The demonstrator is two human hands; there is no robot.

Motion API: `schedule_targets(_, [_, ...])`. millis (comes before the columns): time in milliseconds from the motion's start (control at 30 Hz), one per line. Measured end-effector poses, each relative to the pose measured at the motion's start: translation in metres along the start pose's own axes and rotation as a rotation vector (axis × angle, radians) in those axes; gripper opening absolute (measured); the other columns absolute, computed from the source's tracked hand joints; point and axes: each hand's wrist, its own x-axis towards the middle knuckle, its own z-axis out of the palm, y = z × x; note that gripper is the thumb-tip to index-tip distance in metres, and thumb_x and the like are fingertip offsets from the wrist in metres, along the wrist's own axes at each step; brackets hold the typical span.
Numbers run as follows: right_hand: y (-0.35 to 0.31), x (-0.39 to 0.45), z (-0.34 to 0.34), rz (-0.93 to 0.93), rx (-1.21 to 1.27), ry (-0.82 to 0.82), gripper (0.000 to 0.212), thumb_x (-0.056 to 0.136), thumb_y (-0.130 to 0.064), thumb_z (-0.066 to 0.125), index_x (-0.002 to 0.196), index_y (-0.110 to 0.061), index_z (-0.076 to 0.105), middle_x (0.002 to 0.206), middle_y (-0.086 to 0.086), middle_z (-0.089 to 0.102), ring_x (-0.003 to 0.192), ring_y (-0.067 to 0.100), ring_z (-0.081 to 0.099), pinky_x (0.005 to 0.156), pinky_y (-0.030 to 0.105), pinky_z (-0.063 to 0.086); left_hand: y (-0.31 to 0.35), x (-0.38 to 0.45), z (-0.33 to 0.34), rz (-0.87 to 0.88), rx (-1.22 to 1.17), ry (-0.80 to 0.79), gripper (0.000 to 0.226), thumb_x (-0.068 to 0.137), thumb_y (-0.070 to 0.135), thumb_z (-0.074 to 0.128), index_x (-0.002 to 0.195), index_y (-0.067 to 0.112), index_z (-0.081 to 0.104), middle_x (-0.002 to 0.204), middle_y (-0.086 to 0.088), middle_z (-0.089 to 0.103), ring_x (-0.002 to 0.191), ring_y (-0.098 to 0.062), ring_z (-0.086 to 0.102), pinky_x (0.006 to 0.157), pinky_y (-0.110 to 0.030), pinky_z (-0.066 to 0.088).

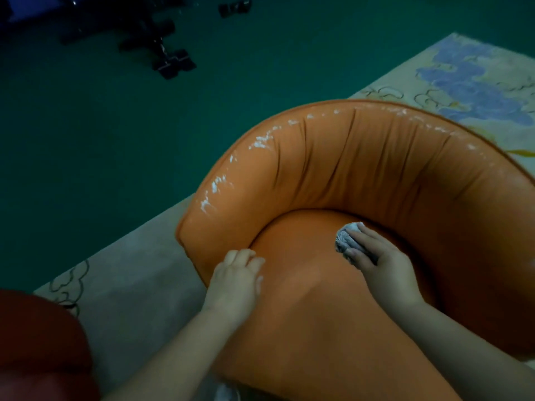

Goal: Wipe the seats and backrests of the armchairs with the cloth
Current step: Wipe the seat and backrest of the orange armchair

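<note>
A: Where is the cloth (346,238) seen?

B: It is seen on the seat (304,299) of the orange armchair (376,157), near the seam where the seat meets the backrest (362,169). It is bunched, pale grey, and pressed down under the fingers (362,244) of the right hand (382,267). Part of it sticks out beyond the fingertips, toward the backrest.

A: How are these fingers held?

B: They are laid quite flat and close together over the cloth, and the thumb is placed at its near edge. Whether the cloth is pinched or only pressed cannot be told.

A: And the left hand (236,280)?

B: It is rested on the left side of the seat, beside the inner wall of the armrest. Its fingers are loosely bent and narrow, and nothing is held in them. The cloth is well apart from them, to their right.

A: What is noticed on the armchair itself?

B: White flaky marks are seen along the top rim of the backrest, far beyond the fingertips of both hands. The fabric of the backrest is wrinkled.

A: What is around?

B: The armchair is placed on a pale rug (477,82) with blue pattern. A dark green floor (115,140) is seen behind it, with black objects (170,62) which cannot be identified. A red rounded thing (40,342) is seen left of the left forearm.
</note>
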Motion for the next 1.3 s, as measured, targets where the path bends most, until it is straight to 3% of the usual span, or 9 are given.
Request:
schedule_targets(133, [-0.053, 0.015, 0.027, 0.003, 0.066, 0.093, 0.041, 0.085, -0.017, 0.069, 0.123, -0.031, 0.062, 0.14, -0.012, 0.049, 0.129, 0.005, 0.043, 0.11, 0.033, 0.035, -0.036, 0.02, -0.054, 0.074, -0.004, 0.196, 0.041, 0.069, 0.018, 0.079, 0.109, 0.022, 0.07, 0.116, -0.003, 0.061, 0.102, -0.028, 0.059, 0.078, -0.041, 0.052])
schedule_targets(267, [-0.097, 0.029, 0.06, 0.09, 0.087, 0.166, 0.041, 0.086, -0.019, 0.069, 0.124, -0.031, 0.061, 0.14, -0.014, 0.048, 0.13, 0.004, 0.041, 0.111, 0.028, 0.031, -0.086, 0.043, -0.094, 0.043, -0.14, 0.248, 0.048, 0.078, 0.015, 0.072, 0.124, 0.018, 0.063, 0.128, -0.007, 0.055, 0.113, -0.031, 0.049, 0.094, -0.046, 0.047])
schedule_targets(500, [-0.147, 0.049, 0.095, 0.116, 0.144, 0.226, 0.04, 0.085, -0.013, 0.069, 0.124, -0.022, 0.063, 0.142, -0.005, 0.048, 0.13, 0.009, 0.042, 0.111, 0.028, 0.031, -0.148, 0.087, -0.128, -0.017, -0.249, 0.009, 0.062, 0.093, 0.022, 0.056, 0.15, 0.02, 0.03, 0.151, -0.004, 0.033, 0.135, -0.023, 0.031, 0.112, -0.032, 0.025])
schedule_targets(667, [-0.159, 0.06, 0.116, 0.143, 0.266, 0.224, 0.038, 0.086, -0.011, 0.068, 0.122, -0.022, 0.064, 0.14, -0.005, 0.049, 0.127, 0.005, 0.044, 0.107, 0.022, 0.033, -0.163, 0.114, -0.133, -0.062, -0.395, -0.203, 0.068, 0.096, 0.024, 0.054, 0.153, 0.025, 0.017, 0.154, -0.005, 0.029, 0.134, -0.022, 0.039, 0.111, -0.032, 0.032])
schedule_targets(867, [-0.16, 0.075, 0.136, 0.206, 0.306, 0.247, 0.038, 0.086, -0.013, 0.068, 0.121, -0.026, 0.064, 0.137, -0.009, 0.052, 0.126, 0.002, 0.045, 0.107, 0.02, 0.033, -0.174, 0.14, -0.132, -0.122, -0.429, -0.262, 0.069, 0.096, 0.028, 0.053, 0.153, 0.026, 0.014, 0.153, -0.006, 0.033, 0.132, -0.023, 0.044, 0.109, -0.033, 0.035])
schedule_targets(1033, [-0.165, 0.091, 0.148, 0.271, 0.303, 0.381, 0.038, 0.085, -0.013, 0.069, 0.121, -0.024, 0.065, 0.137, -0.007, 0.053, 0.126, 0.003, 0.046, 0.108, 0.024, 0.034, -0.179, 0.185, -0.13, -0.006, -0.386, -0.356, 0.071, 0.096, 0.03, 0.053, 0.154, 0.026, 0.012, 0.152, -0.005, 0.036, 0.13, -0.023, 0.046, 0.107, -0.032, 0.037])
schedule_targets(1200, [-0.18, 0.086, 0.175, 0.413, 0.34, 0.595, 0.037, 0.085, -0.011, 0.069, 0.12, -0.024, 0.066, 0.136, -0.008, 0.053, 0.125, 0.001, 0.046, 0.104, 0.014, 0.031, -0.179, 0.232, -0.129, 0.184, -0.306, -0.493, 0.076, 0.096, 0.032, 0.053, 0.154, 0.027, 0.004, 0.148, -0.005, 0.042, 0.126, -0.022, 0.05, 0.098, -0.024, 0.037])
schedule_targets(1300, [-0.191, 0.073, 0.195, 0.494, 0.348, 0.682, 0.037, 0.086, -0.009, 0.068, 0.121, -0.021, 0.065, 0.137, -0.005, 0.052, 0.127, 0.004, 0.044, 0.108, 0.019, 0.03, -0.177, 0.246, -0.128, 0.297, -0.292, -0.574, 0.081, 0.096, 0.029, 0.055, 0.154, 0.026, -0.001, 0.147, -0.003, 0.043, 0.13, -0.021, 0.046, 0.102, -0.027, 0.037])
